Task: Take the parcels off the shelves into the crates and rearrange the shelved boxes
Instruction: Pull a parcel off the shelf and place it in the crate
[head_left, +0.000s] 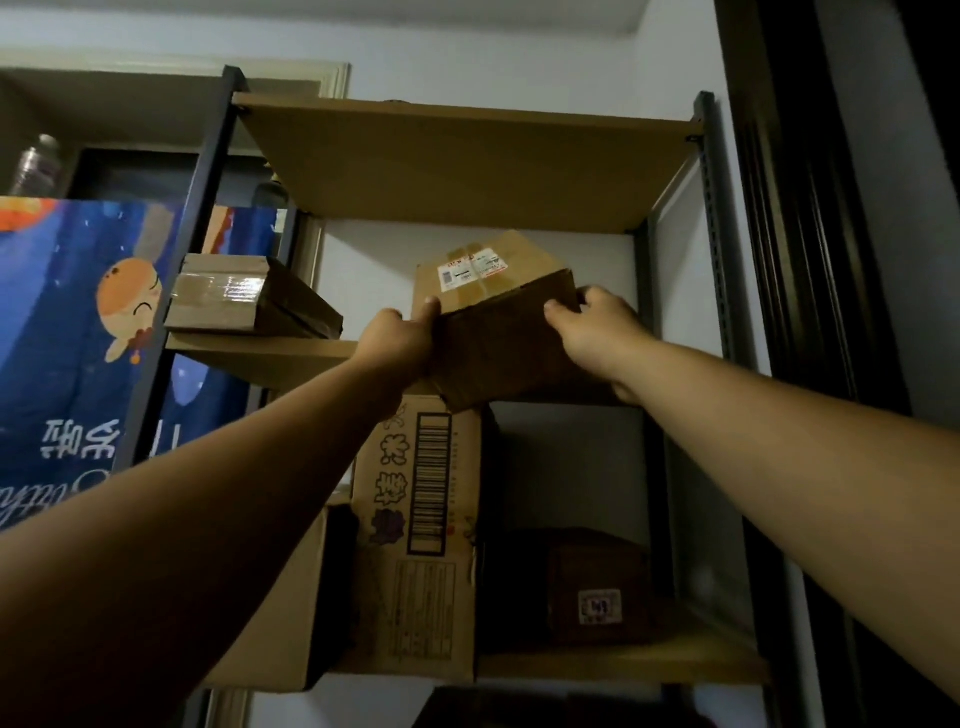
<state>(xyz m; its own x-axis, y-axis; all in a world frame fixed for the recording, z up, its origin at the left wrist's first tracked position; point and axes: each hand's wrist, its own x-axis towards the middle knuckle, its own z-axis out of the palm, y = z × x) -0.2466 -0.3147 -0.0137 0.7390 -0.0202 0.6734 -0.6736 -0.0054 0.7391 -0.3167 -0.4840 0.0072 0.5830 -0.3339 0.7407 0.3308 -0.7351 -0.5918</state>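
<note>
The parcel is at the frame's centre on the middle shelf, tipped with its labelled top up and its near face overhanging the board, probably so it can slide out. The left hand grips its 9 o'clock edge, thumb on top. The right hand curls round the 3 o'clock corner. A flat box lies at 9 o'clock, a carton at 6, a dark box at 5. Behind is a white wall; a blue banner hangs at far 9.

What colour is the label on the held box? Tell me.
The label is white with red edging, on the brown box; head view.
</note>
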